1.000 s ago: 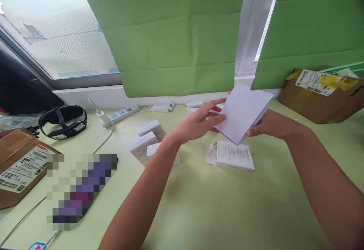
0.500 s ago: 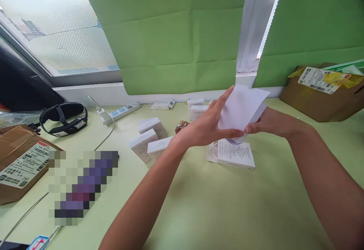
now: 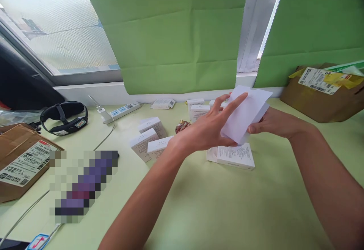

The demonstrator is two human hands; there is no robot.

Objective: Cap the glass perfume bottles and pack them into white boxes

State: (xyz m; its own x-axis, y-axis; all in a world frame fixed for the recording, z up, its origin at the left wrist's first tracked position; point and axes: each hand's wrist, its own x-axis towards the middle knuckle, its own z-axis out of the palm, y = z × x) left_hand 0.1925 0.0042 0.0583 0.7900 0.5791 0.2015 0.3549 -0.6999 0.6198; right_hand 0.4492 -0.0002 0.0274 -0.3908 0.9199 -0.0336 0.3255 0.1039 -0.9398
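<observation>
Left hand (image 3: 206, 128) shifting: index finger now lying across face of white folded card (image 3: 240, 119), earlier along its left edge. Printed carton (image 3: 236, 156), boxy, smooth, lying on pale green tabletop (image 3: 227, 208). Card tilting above carton, between hands; looking matte, blank, notched on top, folding into side panel. Left fingers spreading; cannot tell whether gripping. Right hand (image 3: 274, 123) clasping card's right side. Behind, zigzag-edged green blind (image 3: 159, 33) hanging, faintly creased.
</observation>
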